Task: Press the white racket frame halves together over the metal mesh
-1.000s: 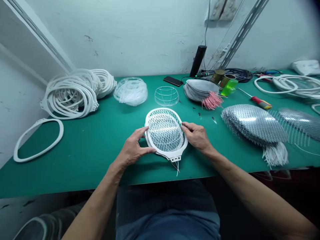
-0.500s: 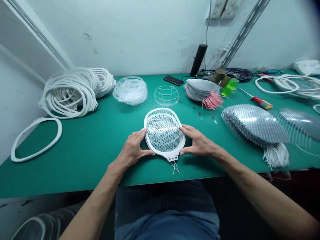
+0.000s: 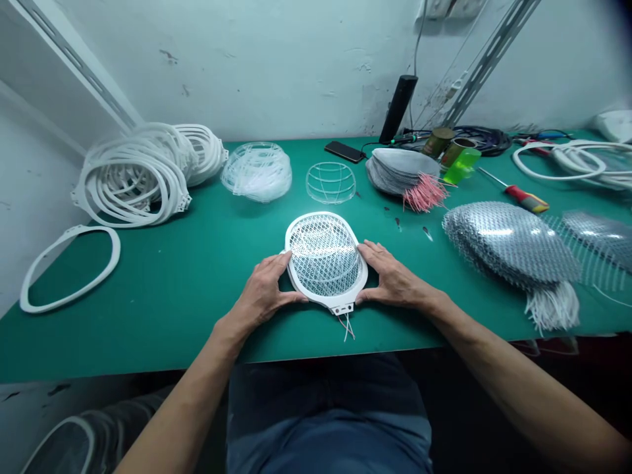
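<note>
A white mosquito swatter head [image 3: 326,257] with metal mesh inside its frame lies on the green table in front of me. White and reddish wires [image 3: 347,326] stick out of its narrow lower end. On its left side, my left hand [image 3: 264,285] grips the rim, thumb by the bottom and fingers along the edge. My right hand [image 3: 392,276] holds the opposite rim the same way. Just beyond the head lies a clear plastic grid insert [image 3: 330,183].
White frames [image 3: 133,174] are piled at the back left, and a single frame [image 3: 111,266] lies nearer. Clear grids [image 3: 257,172] form another pile. To the right are mesh sheets with pink wires [image 3: 402,170], shiny mesh sheets [image 3: 513,240], a screwdriver [image 3: 526,197] and a phone [image 3: 344,152].
The view has shifted slightly. Both hands keep their hold on the swatter head's sides, and its upper rim now looks more evenly seated around the mesh.
</note>
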Demonstrator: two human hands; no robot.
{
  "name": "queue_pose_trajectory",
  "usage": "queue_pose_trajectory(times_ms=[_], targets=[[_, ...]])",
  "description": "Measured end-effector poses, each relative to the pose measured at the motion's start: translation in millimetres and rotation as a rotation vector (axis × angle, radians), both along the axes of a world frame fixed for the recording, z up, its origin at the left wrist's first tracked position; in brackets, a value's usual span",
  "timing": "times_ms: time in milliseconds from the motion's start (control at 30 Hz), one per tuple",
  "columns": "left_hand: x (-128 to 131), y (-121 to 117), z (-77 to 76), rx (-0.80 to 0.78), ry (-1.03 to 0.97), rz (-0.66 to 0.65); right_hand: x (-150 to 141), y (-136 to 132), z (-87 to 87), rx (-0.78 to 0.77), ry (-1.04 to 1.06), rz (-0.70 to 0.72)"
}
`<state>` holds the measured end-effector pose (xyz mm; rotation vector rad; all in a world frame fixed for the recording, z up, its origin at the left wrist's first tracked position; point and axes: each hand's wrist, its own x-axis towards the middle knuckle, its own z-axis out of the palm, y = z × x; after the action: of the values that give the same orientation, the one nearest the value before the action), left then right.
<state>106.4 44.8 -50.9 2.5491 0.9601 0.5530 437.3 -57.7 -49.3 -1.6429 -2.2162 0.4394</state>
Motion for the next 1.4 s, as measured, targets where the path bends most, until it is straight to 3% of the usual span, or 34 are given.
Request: queue_pose_trajectory(times_ms=[533,1400], targets=[[2.6,-4.6,7.1,-0.035,0.123,0.014,-0.8,1.1,2.3,-0.027,0.044,-0.020],[5.7,-0.9,9.6,-0.078,0.095,0.005,-0.7,-2.4,-5.2,0.016,0.044,-0.029]])
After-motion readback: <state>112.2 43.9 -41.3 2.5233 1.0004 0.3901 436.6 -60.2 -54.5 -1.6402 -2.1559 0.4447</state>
